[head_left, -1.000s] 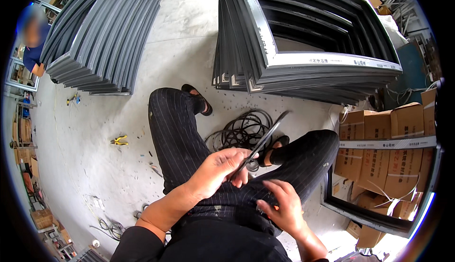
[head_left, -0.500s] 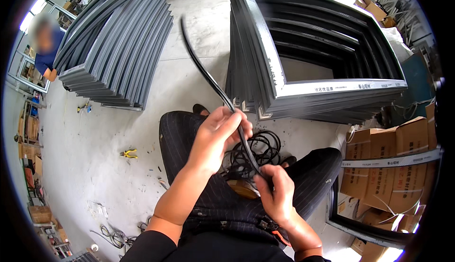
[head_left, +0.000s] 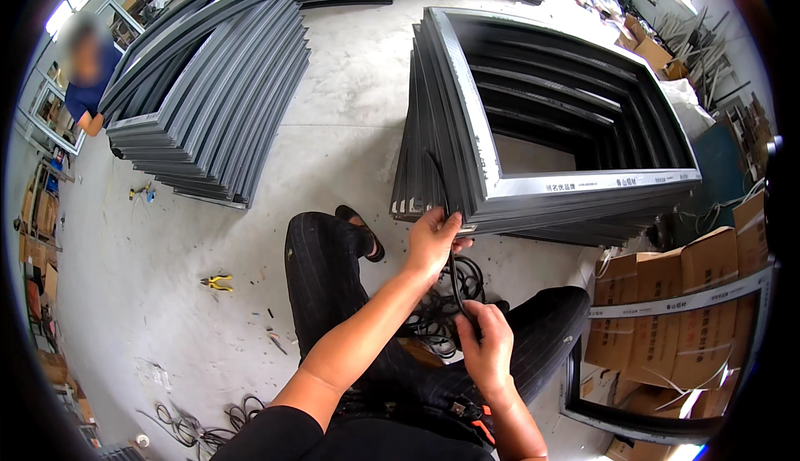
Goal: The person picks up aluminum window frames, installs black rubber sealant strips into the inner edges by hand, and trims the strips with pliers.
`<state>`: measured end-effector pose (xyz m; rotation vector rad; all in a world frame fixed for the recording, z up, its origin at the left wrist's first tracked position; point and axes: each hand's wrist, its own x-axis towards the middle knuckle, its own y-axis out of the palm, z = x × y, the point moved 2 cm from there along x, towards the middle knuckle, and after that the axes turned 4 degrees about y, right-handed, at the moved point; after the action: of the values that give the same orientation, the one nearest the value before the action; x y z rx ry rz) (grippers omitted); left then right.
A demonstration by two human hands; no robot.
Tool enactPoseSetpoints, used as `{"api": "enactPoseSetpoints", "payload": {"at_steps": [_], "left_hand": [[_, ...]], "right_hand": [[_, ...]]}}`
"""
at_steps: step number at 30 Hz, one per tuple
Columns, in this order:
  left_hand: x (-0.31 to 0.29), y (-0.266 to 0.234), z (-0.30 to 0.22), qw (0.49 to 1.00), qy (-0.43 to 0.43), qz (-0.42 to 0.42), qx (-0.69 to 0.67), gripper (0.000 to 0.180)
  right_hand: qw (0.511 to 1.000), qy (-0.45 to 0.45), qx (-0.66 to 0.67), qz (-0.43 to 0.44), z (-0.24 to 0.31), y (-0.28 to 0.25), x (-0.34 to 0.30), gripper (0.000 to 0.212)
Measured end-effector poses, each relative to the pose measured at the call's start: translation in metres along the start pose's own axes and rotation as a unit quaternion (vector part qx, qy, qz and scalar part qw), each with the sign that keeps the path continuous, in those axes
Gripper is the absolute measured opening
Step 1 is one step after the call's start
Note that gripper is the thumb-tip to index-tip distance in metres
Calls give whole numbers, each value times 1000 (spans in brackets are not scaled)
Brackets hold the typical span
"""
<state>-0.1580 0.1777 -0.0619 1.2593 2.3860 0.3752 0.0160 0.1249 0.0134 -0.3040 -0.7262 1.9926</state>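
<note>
A black rubber strip runs between my two hands. My left hand pinches it beside the near corner of a stack of grey window frames; its loose end rises against the side of that stack. Lower down, over my right thigh, my right hand is closed round the same strip. More of the strip lies in a loose coil on the floor between my legs. Whether the strip touches the frames cannot be made out.
Another frame stack stands at the far left, with a person behind it. Yellow-handled pliers lie on the floor to my left. Cardboard boxes and a single frame stand at my right. Tangled strips lie at lower left.
My left hand has moved forward and right with the strip, from open floor to the stack's near corner. My right hand keeps its grip. The view has tilted up slightly.
</note>
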Motion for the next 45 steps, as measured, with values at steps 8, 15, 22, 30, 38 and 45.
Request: {"api": "enactPoseSetpoints", "payload": {"at_steps": [8,15,22,30,38,45], "left_hand": [[-49,-15,6,998,-3,-56,34,22],[-65,-28,-11,998,-18,-57,24,22],[-54,-49,-41,988,-43,-5,146,36],[-39,-40,-61,956,63,28,285,21],[-33,-38,-64,972,-59,83,212,17],[-37,-41,-84,981,-142,93,93,13]], "right_hand": [[1000,11,17,24,2,-8,-19,19],[997,29,65,18,-5,10,-10,29],[999,-32,36,16,-5,4,22,20],[998,-29,50,39,-25,17,21,17],[988,41,120,86,-34,24,9,15],[967,112,192,124,-36,25,5,16]]}}
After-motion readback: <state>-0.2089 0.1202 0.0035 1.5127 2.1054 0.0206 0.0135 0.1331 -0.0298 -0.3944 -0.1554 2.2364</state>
